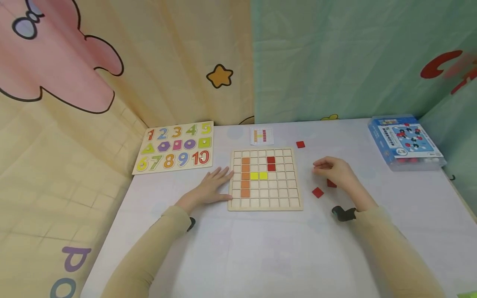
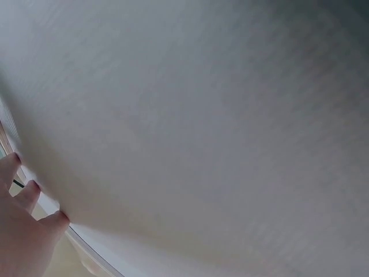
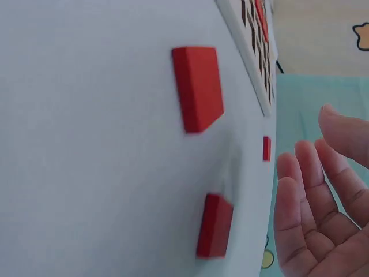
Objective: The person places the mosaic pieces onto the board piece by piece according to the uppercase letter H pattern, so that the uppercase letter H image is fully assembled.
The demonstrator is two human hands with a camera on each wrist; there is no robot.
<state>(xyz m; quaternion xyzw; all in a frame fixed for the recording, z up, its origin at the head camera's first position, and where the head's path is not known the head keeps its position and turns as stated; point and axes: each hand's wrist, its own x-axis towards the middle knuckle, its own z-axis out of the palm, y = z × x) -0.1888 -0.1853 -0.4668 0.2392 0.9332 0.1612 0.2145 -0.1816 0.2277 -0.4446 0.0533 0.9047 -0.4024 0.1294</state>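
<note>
A wooden grid board [image 1: 279, 203] lies on the table, with a column of orange tiles [image 1: 245, 176], two yellow tiles [image 1: 254, 176] and two red tiles [image 1: 271, 160] in its cells. My left hand [image 1: 208, 188] is spread flat at the board's left edge, thumb and fingertips touching it. To the right of the board my right hand [image 1: 335, 171] hovers with loosely bent fingers; nothing shows between thumb and fingers in the right wrist view. Below it are a red tile [image 1: 318, 192] and another red tile [image 1: 331, 183], partly covered. One more red tile [image 1: 300, 144] lies beyond the board's far right corner.
Behind the board is a small pattern card [image 1: 261, 135] printed with coloured squares. A number and shape puzzle [image 1: 175, 147] lies at the back left. At the back right stands a clear-and-blue box [image 1: 406, 142]. Printed curtains [image 1: 298, 62] hang along the table's far edge.
</note>
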